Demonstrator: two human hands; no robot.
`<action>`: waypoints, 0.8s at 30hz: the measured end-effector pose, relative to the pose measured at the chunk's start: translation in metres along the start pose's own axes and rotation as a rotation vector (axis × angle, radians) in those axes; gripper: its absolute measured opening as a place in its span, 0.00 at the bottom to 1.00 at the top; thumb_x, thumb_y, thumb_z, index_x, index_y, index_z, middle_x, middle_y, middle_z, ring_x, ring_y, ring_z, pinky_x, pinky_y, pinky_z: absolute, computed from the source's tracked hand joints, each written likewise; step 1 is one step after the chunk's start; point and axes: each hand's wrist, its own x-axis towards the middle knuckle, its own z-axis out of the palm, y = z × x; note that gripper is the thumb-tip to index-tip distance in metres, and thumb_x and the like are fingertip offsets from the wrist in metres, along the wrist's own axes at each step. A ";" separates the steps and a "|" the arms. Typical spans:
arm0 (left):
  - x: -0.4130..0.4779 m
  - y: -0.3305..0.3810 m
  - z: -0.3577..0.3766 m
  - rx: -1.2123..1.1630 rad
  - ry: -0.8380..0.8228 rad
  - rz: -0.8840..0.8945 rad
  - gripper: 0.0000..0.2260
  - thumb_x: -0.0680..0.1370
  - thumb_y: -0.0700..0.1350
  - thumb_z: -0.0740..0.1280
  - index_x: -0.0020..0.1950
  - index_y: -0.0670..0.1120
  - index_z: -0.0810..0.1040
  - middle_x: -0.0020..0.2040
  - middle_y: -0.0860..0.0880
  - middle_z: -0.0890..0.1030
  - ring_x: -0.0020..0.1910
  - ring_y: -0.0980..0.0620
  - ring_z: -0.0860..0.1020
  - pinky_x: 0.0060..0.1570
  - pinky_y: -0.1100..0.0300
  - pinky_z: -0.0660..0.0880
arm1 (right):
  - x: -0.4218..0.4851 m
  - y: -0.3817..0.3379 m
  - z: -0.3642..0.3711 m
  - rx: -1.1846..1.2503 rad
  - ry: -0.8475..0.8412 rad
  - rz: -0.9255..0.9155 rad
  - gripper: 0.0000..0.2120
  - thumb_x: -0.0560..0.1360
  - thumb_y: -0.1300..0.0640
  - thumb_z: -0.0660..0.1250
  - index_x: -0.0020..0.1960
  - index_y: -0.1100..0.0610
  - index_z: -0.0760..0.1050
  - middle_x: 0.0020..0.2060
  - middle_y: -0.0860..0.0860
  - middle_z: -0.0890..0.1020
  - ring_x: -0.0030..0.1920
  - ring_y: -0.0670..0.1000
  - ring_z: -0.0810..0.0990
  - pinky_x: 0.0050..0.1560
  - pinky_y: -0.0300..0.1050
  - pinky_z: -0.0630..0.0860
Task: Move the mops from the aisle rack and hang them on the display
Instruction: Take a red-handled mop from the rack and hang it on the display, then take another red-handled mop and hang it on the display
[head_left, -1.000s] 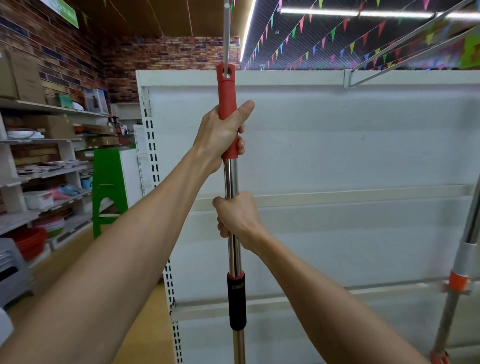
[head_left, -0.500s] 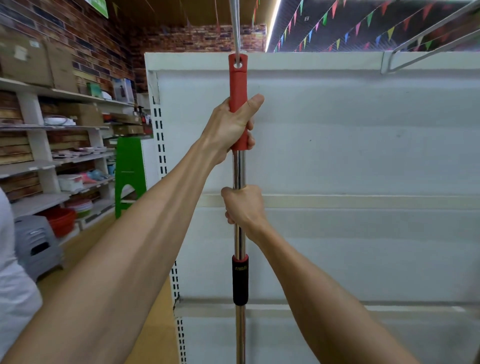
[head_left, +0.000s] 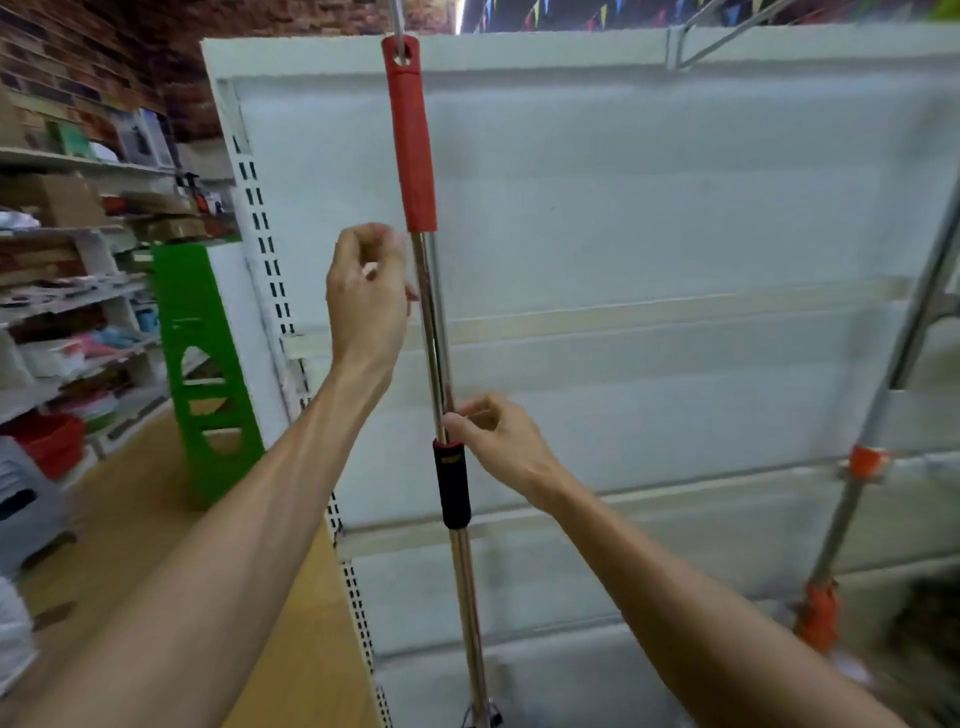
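A mop handle (head_left: 434, 322) of shiny metal hangs upright in front of the white display panel (head_left: 623, 208). Its red top grip (head_left: 413, 140) has a hole threaded on a metal hook (head_left: 398, 13) at the top edge. A black sleeve (head_left: 452, 483) sits lower on the pole. My left hand (head_left: 366, 299) is just left of the pole, fingers loosely curled, holding nothing. My right hand (head_left: 498, 447) is to the right of the pole above the black sleeve, fingertips near or touching it, not wrapped around. The mop head is out of view below.
A second mop (head_left: 872, 457) with orange fittings hangs at the right edge. Another metal hook (head_left: 727, 26) juts from the panel's top right. A green stand (head_left: 208, 364), shelves of goods (head_left: 67, 312) and a grey stool (head_left: 26, 499) line the left aisle.
Both hands have let go of the handle: the left left the red grip and dropped beside the pole, the right opened. The view tilted downward.
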 end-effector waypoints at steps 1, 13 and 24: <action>-0.016 -0.002 0.000 -0.057 -0.077 -0.031 0.05 0.84 0.45 0.64 0.48 0.50 0.73 0.36 0.54 0.75 0.28 0.53 0.73 0.29 0.58 0.70 | -0.011 0.011 -0.003 -0.015 0.059 0.025 0.08 0.77 0.47 0.71 0.50 0.51 0.79 0.45 0.47 0.85 0.49 0.47 0.84 0.50 0.43 0.79; -0.185 -0.035 0.062 -0.359 -0.661 -0.306 0.09 0.85 0.44 0.61 0.46 0.47 0.75 0.29 0.55 0.74 0.22 0.53 0.69 0.22 0.61 0.65 | -0.201 0.069 -0.096 -0.240 0.457 0.233 0.09 0.80 0.57 0.68 0.41 0.54 0.79 0.33 0.48 0.82 0.33 0.48 0.82 0.37 0.37 0.77; -0.380 0.074 0.227 -0.570 -1.207 -0.410 0.12 0.85 0.47 0.61 0.44 0.47 0.76 0.29 0.52 0.74 0.25 0.51 0.70 0.24 0.59 0.67 | -0.418 0.085 -0.254 -0.422 0.969 0.488 0.06 0.77 0.53 0.70 0.45 0.55 0.82 0.39 0.51 0.85 0.41 0.52 0.84 0.47 0.57 0.82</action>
